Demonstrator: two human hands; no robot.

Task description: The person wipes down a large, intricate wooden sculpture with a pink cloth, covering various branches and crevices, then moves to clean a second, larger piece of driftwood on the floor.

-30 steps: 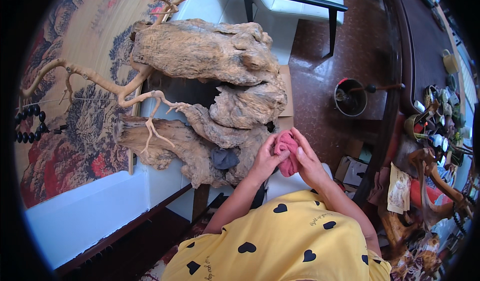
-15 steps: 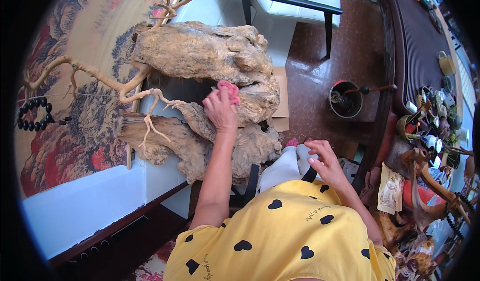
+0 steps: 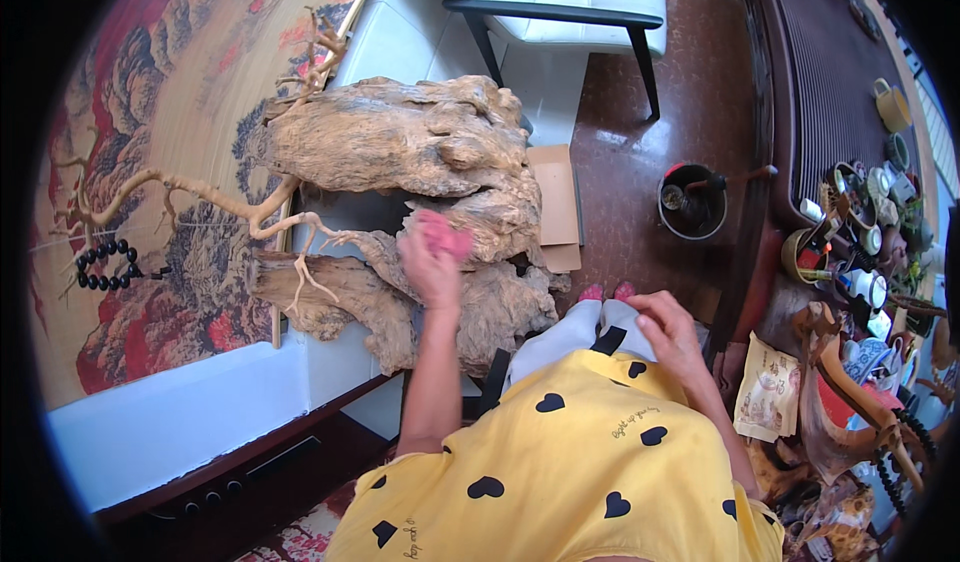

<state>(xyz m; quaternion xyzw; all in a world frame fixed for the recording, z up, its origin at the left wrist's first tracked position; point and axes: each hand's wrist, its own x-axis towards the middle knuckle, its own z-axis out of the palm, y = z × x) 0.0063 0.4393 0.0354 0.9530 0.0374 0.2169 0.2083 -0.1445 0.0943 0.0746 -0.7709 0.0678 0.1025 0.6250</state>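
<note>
A large weathered piece of driftwood (image 3: 390, 142) stands in front of me, with thick lobes and a dark hollow in its middle. My left hand (image 3: 432, 274) is closed round a crumpled pink cloth (image 3: 443, 234), at the inner edge of the wood beside the hollow. Motion slightly blurs the cloth, and I cannot tell whether it presses on the surface. Thin bare branches (image 3: 235, 205) reach out from the wood to the left. Over my right thigh hovers my right hand (image 3: 668, 332), its fingers loosely bent and apart, holding nothing.
Black beads (image 3: 108, 265) hang from a branch before a painted panel (image 3: 200, 82). Flattened cardboard (image 3: 556, 202) lies behind the wood. A white chair (image 3: 590, 7) stands farther back. On the floor is a metal bucket (image 3: 692, 202) with a long handle in it. A cluttered dark table (image 3: 830, 72) runs along the right.
The whole view has shifted a little. My left hand has moved with the cloth slightly back toward me along the wood. My right hand stays over my thigh, its fingers drawn closer together.
</note>
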